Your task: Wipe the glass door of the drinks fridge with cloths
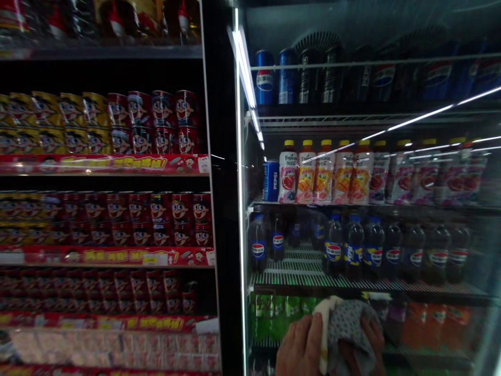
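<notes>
Down at six o'clock, closest to me, I see a grey speckled cloth (348, 326) with a pale yellow-edged fold, pressed flat against the cooler's glass door (430, 172). Two hands work it: the left hand (299, 347) lies spread against the cloth's left side with fingers curled over the fold, and the right hand (371, 334) grips its right edge, fingers closed on the fabric. Behind the glass at twelve o'clock stand Pepsi cans (265, 78), at one o'clock a row of fruit drink bottles (324, 172), and just above the hands Pepsi bottles (354, 250) on a wire rack. At nine o'clock open shelves (105, 164) carry red milk cans (156, 125). My worry is the bunched cloth: gripped unevenly, I judge it may slide out from under the left palm and smear rather than clean. Leaning hard on the glass could also swing the door if it isn't latched, which I cannot tell.
</notes>
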A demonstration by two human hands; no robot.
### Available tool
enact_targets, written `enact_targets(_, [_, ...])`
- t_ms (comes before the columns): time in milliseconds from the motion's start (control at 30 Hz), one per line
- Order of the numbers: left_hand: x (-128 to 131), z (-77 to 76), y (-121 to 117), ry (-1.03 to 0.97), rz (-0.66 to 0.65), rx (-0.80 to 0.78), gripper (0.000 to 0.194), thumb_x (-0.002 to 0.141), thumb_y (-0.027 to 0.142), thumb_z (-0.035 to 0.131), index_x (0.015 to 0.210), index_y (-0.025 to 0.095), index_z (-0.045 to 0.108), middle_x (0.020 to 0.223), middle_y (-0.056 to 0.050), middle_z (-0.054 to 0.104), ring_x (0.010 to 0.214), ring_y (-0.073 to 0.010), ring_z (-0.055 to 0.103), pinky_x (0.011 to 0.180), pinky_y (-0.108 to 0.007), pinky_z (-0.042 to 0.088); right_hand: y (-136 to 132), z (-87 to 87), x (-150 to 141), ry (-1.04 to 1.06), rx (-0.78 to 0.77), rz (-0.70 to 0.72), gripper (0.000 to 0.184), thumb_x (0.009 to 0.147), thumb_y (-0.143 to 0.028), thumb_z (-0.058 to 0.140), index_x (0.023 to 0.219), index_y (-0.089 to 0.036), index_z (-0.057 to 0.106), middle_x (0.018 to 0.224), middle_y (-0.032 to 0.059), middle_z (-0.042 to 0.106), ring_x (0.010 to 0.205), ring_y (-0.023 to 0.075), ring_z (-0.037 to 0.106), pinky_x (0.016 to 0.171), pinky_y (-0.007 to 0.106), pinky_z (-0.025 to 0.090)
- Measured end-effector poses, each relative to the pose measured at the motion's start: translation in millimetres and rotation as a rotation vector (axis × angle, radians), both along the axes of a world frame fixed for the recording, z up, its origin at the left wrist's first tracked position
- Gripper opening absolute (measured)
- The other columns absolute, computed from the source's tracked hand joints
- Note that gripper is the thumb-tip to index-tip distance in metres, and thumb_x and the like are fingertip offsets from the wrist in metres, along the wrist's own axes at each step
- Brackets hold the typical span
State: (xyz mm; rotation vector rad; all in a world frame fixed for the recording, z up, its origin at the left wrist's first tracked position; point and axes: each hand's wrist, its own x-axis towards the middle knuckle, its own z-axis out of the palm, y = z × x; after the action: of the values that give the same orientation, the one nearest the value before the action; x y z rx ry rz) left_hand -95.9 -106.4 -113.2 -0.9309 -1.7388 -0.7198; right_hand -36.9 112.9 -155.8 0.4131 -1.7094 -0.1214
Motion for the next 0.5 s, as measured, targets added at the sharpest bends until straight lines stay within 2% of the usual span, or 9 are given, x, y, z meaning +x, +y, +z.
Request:
enact_targets(67, [-5.3,-7.3,-6.7,0.007,0.008,0.031,0.054,0.115,0.033,0.026,0.15,0.02,0.066,0.116,-0.014,0.082,0.101,-0.0223,0.08,0.083,-0.03,0.068,-13.8,4.9,-1.2,-0.014,0.05,-0.027,0.034,0.085,-0.018,0.074,0.118,-0.024,0.067,0.163,0.0188,0.05,0.168,0.0442,0.031,0.14,0.071,0.017])
enact_targets(133, [-8.9,-9.5,-18.5,-0.001,0.012,-0.009,0.053,0.114,0.03,0.029,0.152,0.019,0.064,0.119,-0.015,0.082,0.104,-0.0226,0.08,0.086,-0.03,0.068,-25.8,7.3,-4.1,-0.027,0.07,-0.045,0.034,0.084,-0.015,0.072,0.117,-0.023,0.066,0.159,0.0199,0.052,0.169,0.0449,0.029,0.14,0.072,0.016])
enact_targets(200, [-10.5,-7.8,-34.2,-0.043,-0.006,-0.093,0.052,0.111,0.023,0.037,0.157,0.017,0.061,0.125,-0.016,0.081,0.111,-0.0226,0.08,0.093,-0.03,0.068,-36.2,7.0,-8.2,-0.023,0.085,-0.052,0.03,0.085,-0.018,0.073,0.114,-0.023,0.067,0.153,0.0206,0.055,0.168,0.0457,0.029,0.14,0.073,0.014])
enact_targets(300, [-10.5,-4.1,-58.0,-0.132,-0.045,-0.168,0.06,0.101,0.013,0.051,0.161,0.015,0.057,0.134,-0.017,0.08,0.119,-0.0243,0.078,0.099,-0.031,0.067,-51.6,5.3,-15.2,-0.042,0.086,-0.077,0.028,0.086,-0.022,0.073,0.114,-0.024,0.069,0.144,0.0196,0.06,0.165,0.0453,0.033,0.14,0.073,0.014])
enact_targets(400, [-10.9,-5.1,-75.9,-0.216,-0.022,-0.178,0.069,0.092,0.008,0.06,0.161,0.017,0.059,0.138,-0.016,0.079,0.123,-0.0258,0.078,0.103,-0.033,0.067,-70.9,8.7,-20.9,-0.066,0.088,-0.101,0.029,0.086,-0.021,0.07,0.115,-0.025,0.07,0.139,0.0184,0.062,0.162,0.0438,0.036,0.14,0.072,0.016])
enact_targets(500, [-12.4,-9.4,-89.4,-0.307,0.02,-0.165,0.077,0.085,0.002,0.06,0.16,0.02,0.061,0.139,-0.015,0.079,0.126,-0.0253,0.078,0.105,-0.031,0.066,-94.8,20.0,-24.6,-0.066,0.073,-0.066,0.03,0.087,-0.02,0.067,0.117,-0.024,0.07,0.138,0.0179,0.061,0.159,0.0417,0.039,0.14,0.067,0.017])
